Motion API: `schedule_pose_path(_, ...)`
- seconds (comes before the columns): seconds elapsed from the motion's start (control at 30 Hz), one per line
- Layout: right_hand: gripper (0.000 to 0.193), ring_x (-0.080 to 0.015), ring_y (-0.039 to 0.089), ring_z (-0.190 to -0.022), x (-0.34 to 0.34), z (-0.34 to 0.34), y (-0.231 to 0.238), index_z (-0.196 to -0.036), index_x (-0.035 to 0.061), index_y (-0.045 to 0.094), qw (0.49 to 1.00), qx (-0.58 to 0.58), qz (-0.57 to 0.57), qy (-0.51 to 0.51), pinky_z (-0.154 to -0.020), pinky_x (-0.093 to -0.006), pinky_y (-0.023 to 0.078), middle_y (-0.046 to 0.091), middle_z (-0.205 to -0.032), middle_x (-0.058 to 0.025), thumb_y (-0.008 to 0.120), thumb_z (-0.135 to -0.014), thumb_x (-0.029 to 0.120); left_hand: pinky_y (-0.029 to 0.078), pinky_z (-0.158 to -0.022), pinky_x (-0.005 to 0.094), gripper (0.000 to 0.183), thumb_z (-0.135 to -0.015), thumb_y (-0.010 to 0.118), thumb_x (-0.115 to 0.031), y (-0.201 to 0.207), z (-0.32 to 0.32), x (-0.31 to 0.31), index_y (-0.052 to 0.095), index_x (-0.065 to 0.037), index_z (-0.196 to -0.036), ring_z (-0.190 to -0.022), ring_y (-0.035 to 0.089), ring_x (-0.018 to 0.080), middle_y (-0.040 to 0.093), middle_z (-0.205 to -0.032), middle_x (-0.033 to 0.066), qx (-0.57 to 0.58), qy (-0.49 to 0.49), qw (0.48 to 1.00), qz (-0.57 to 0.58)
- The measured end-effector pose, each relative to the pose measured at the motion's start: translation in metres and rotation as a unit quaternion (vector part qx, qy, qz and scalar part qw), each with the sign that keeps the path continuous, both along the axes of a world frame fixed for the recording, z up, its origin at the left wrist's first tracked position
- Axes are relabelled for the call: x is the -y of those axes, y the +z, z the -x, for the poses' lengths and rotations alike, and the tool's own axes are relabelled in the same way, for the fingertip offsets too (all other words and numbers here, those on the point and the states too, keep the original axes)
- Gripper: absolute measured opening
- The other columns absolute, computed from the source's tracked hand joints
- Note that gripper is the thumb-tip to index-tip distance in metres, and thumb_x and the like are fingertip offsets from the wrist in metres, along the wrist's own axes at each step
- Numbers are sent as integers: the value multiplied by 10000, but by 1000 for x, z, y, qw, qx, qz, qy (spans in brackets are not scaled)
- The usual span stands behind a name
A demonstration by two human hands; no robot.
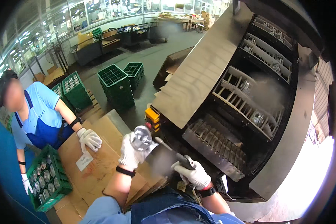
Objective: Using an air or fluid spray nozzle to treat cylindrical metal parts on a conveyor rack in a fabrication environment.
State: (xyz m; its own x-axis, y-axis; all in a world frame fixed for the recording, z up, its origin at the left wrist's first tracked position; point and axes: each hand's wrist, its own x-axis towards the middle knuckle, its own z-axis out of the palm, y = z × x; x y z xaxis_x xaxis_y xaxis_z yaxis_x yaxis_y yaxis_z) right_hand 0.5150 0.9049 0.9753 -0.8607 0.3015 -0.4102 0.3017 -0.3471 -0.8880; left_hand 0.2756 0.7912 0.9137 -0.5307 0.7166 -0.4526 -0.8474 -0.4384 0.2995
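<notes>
The widest room beside the left fingers lies to their left, over a cardboard-topped table point(110, 160), as far as a co-worker's gloved hand point(89, 139) resting flat on it; past that, at the far left, the wall of a green crate point(65, 189) of shiny parts stands up as an edge. Ahead of the fingers, a yellow box point(152, 119) sits near, beside the lower corner of a steel panel point(201, 86). To the right of the right fingers, a slatted metal rack point(214, 147) closes off the side, its lower end near the wrist. The left hand point(129, 154) is raised from an upright forearm, its fingers clamped on a shiny metal part point(141, 138) held above the table's edge. The right hand point(194, 174) reaches up and leftward, fingers wrapped around the dark grip of a slim-nosed tool point(186, 162), whose tip points at the part from just beside it, apparently not touching. A dark blur between the hands hides what lies there.
</notes>
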Motion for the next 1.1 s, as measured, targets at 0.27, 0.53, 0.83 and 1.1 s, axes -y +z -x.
schedule_pose_path(0.27, 332, -93, 549, -561, 54, 43, -38, -1078, 122, 712, 969, 99, -141, 176, -514, -280, 421, 601, -670, 2, 697, -921, 414, 552, -774, 452, 498, -809, 714, -147, -21, 27, 124, 520, -85, -1264, -922, 632, 261, 620, -1073, 155, -400, 30, 827, 394)
schedule_pose_path(0.53, 316, -122, 555, -589, 30, 35, -9, -966, 109, 672, 964, 104, -210, 126, -544, -319, 461, 582, -653, -14, 672, -928, 423, 421, -1045, 531, 1037, -565, 825, -346, -54, 36, 175, 395, -116, -1481, -1297, 429, 467, 428, -1413, 271, -487, -140, 406, 760)
schedule_pose_path(0.83, 268, -84, 489, -461, -121, -145, 60, -897, 111, 643, 799, 92, -238, -545, -432, -274, 410, 524, -586, 33, 663, -944, 374, 461, -974, 470, 509, -812, 804, -205, 16, -2, 32, 597, -5, -1232, -1089, 580, 396, 620, -1170, 229, -756, 69, 465, 455)
schedule_pose_path(1.1, 158, -96, 502, -447, -119, -230, 66, -958, 75, 726, 804, 126, -166, -556, -422, -265, 404, 569, -604, 2, 680, -905, 217, 469, -978, 498, 647, -815, 780, -346, 104, -167, -261, 521, 15, -1285, -1140, 564, 394, 596, -1226, 221, -946, 9, 322, 26)
